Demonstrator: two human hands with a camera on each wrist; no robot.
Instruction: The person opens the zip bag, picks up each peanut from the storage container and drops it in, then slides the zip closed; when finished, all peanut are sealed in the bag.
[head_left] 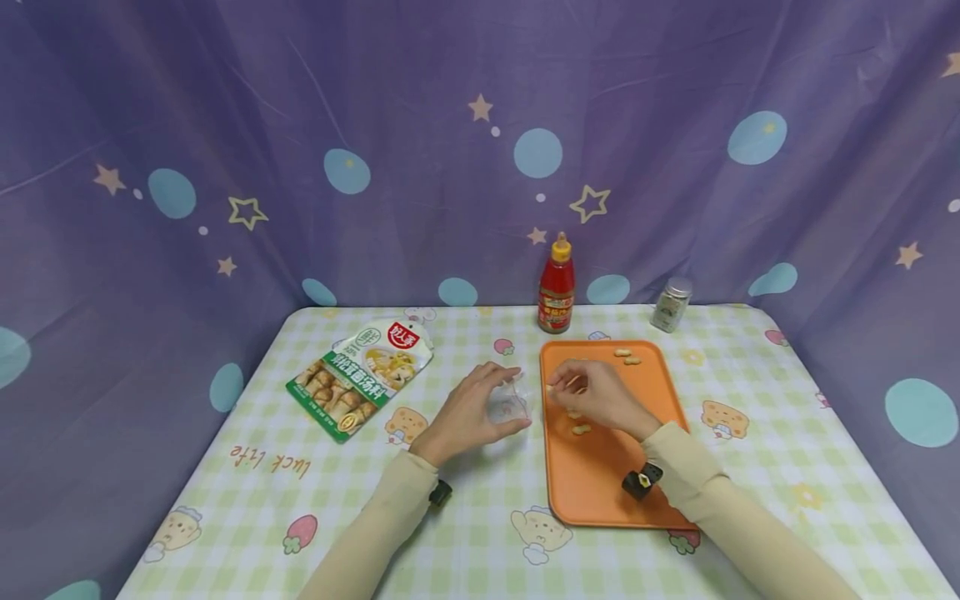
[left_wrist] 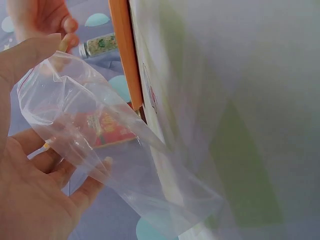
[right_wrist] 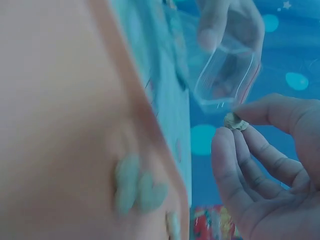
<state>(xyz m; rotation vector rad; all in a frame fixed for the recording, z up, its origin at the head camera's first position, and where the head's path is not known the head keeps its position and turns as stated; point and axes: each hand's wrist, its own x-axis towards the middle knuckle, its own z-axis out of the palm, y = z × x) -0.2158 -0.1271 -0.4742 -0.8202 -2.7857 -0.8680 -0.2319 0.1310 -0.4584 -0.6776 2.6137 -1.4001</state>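
A clear zip bag (left_wrist: pixel 100 120) with a red line along its mouth is held by my left hand (head_left: pixel 471 414), thumb and fingers spreading the mouth apart. In the right wrist view the bag's opening (right_wrist: pixel 225 75) faces my right hand (head_left: pixel 597 397). That hand pinches a peanut (right_wrist: pixel 235 122) between thumb and fingertips, close to the bag's mouth and over the left edge of the orange tray (head_left: pixel 600 492). More unshelled peanuts (head_left: pixel 581 430) lie on the tray, some of them just below the right hand and others (head_left: pixel 628 357) near its far edge.
Behind the tray stands a red sauce bottle (head_left: pixel 556 287) with a yellow cap. A small seasoning jar (head_left: pixel 672 305) is at the back right. On the left lies a green and white food packet (head_left: pixel 360 375). A purple curtain (head_left: pixel 420 108) hangs beyond the checked tablecloth (head_left: pixel 465 533).
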